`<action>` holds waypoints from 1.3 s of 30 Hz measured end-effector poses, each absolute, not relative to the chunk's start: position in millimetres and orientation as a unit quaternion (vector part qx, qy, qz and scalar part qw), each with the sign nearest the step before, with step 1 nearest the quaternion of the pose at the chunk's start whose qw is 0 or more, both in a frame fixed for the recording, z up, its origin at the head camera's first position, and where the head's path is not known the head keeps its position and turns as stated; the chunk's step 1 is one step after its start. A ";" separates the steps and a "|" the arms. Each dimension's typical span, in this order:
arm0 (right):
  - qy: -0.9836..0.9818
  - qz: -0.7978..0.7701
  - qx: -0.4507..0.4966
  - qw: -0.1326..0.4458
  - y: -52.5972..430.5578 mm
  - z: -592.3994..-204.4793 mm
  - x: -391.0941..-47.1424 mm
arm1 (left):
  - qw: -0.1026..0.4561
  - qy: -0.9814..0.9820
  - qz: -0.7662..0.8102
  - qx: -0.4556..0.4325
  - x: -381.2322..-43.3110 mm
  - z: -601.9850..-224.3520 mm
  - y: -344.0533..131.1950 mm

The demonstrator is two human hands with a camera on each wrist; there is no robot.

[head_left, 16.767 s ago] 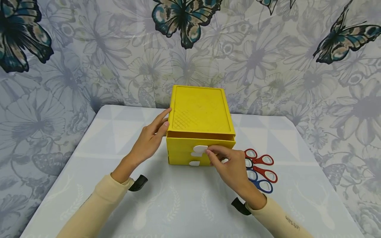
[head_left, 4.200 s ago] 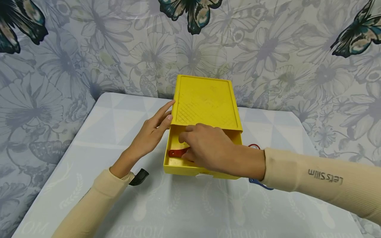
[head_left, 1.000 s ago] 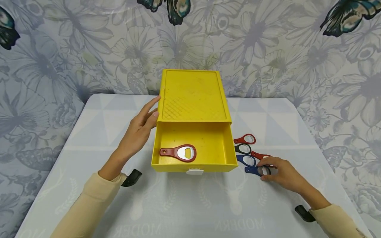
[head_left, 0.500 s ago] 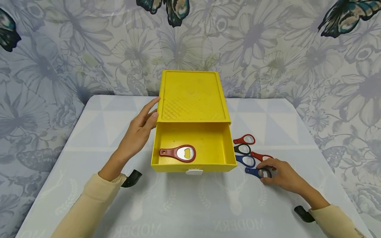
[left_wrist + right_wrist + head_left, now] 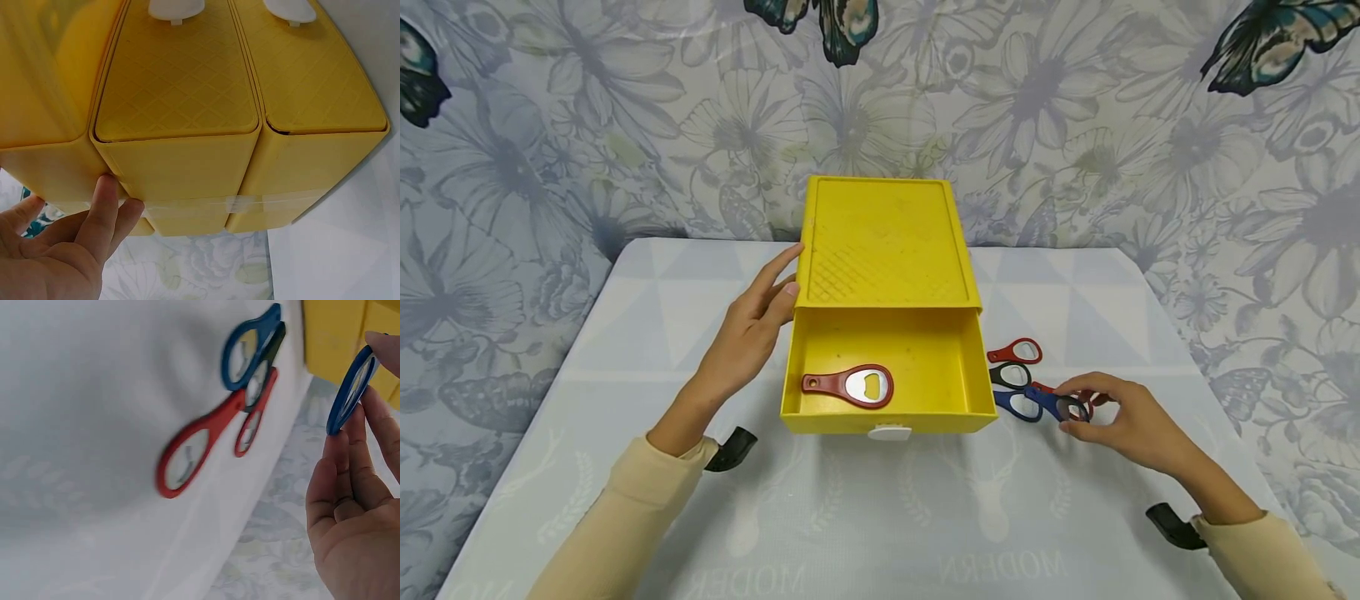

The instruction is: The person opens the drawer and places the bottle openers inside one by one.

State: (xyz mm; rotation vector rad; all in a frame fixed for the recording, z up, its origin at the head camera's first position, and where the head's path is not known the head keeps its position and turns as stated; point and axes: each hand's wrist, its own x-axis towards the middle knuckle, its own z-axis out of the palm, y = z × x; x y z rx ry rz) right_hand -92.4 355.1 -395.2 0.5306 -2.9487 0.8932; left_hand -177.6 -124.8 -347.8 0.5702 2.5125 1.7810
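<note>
My right hand (image 5: 1131,421) pinches the round end of a blue bottle opener (image 5: 1047,402) between thumb and fingers, raised over the table. In the right wrist view this opener (image 5: 340,403) is seen nearly edge-on. Beside the drawer unit lie a red bottle opener (image 5: 997,355), a black one (image 5: 997,372), another blue one (image 5: 1006,402) and a second red one (image 5: 215,422), partly covered in the head view. My left hand (image 5: 741,337) rests straight fingers against the side of the yellow drawer unit (image 5: 887,242). Its top drawer (image 5: 932,367) stands pulled out, with a red bottle opener (image 5: 831,383) inside.
Two lower drawers with white handles (image 5: 177,9) are closed in the left wrist view. Clear tape (image 5: 187,204) runs along the unit's side. The pale patterned table (image 5: 850,517) ends at a floral wall covering (image 5: 1075,150).
Since the oldest frame the top drawer was pulled out and a red bottle opener now lies in it. Within the last half second, my right hand has lifted the nearest blue opener.
</note>
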 end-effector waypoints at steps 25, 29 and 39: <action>-0.901 0.377 0.214 0.005 293.9 -293.9 -88.4 | 0.001 0.794 0.576 0.193 -177.4 -347.7 -124.4; -0.906 0.369 0.208 0.005 284.4 -284.6 -87.8 | 0.000 0.792 0.578 0.197 -177.5 -347.5 -124.4; -0.905 0.359 0.227 -0.026 244.0 -258.3 -87.8 | 0.001 0.793 0.577 0.194 -177.8 -348.3 -125.0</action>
